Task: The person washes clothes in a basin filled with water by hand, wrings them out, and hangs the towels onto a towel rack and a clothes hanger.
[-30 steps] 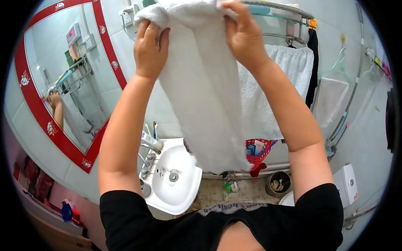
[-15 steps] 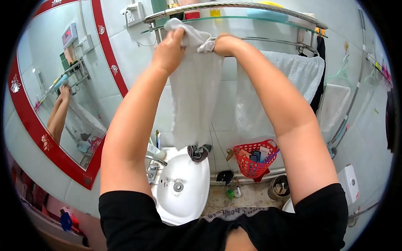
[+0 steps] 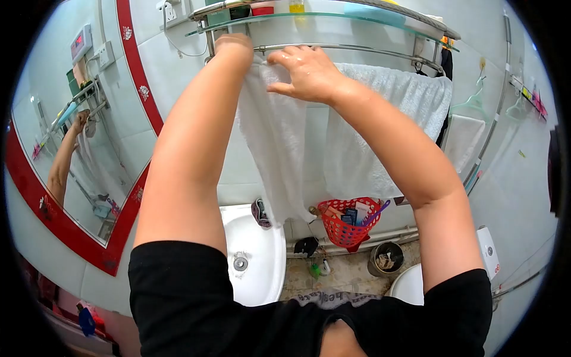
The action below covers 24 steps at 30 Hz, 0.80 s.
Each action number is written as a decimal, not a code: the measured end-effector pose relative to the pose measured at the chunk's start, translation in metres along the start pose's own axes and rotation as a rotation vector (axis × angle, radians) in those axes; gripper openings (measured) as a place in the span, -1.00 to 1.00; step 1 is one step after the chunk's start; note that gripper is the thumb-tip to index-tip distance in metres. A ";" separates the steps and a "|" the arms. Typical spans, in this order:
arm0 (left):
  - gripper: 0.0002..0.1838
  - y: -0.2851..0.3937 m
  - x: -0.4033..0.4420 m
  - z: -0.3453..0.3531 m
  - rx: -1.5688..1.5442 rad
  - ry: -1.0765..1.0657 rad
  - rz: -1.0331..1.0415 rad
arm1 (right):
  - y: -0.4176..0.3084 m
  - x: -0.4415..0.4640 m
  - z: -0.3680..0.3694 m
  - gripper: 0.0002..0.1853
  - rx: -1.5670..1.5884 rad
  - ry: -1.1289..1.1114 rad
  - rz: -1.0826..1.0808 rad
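Note:
A white towel [image 3: 275,137] hangs in a long drop from the metal rail, its lower end reaching the edge of the washbasin. My left hand [image 3: 235,47] is up at the rail's left end, by the towel's top; it is blurred and its fingers are hidden. Against the upper part of this towel is my right hand [image 3: 306,74], wet, with thumb and fingers spread apart. A second white towel [image 3: 392,125] drapes over the rail behind my right forearm.
Above the rail runs a glass shelf [image 3: 333,19] with bottles. Below are the washbasin [image 3: 270,262], a dark patterned cloth [image 3: 260,213] on its rim, a red basket [image 3: 345,229] and a waste bin [image 3: 385,260]. A red-framed mirror [image 3: 71,131] hangs at left.
The bunched top of the towel no longer shows in front of the rail. My left hand has turned and shifted slightly left; my right hand has opened over the towel. The view has shifted too.

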<state>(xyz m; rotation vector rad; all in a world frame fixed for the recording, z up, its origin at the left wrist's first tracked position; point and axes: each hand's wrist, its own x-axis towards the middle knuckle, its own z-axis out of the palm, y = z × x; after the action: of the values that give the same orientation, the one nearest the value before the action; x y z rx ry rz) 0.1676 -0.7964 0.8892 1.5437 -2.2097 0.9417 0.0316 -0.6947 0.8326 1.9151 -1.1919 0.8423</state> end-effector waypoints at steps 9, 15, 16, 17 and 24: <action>-0.57 -0.027 -0.013 0.001 -0.480 -0.256 -0.013 | 0.036 0.033 -0.010 -0.70 0.439 -0.509 0.389; -0.68 -0.016 -0.064 0.013 -0.563 0.369 0.086 | 0.029 0.046 -0.011 -0.76 0.127 -0.757 0.599; -0.69 -0.013 -0.077 0.018 -0.709 0.625 0.009 | 0.030 0.042 -0.006 -0.76 0.133 -0.757 0.599; -0.69 -0.010 -0.091 0.024 -0.848 0.886 -0.067 | 0.034 0.036 -0.001 -0.75 0.073 -0.531 0.560; -0.62 0.020 -0.149 0.093 -1.784 0.018 -0.430 | -0.025 -0.034 -0.016 -0.74 -0.052 -0.198 0.289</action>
<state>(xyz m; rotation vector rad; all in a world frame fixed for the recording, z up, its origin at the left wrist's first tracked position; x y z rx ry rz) 0.2189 -0.7443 0.7282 0.8349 -1.4504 -0.9763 0.0399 -0.6581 0.8073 1.8432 -1.6231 0.7716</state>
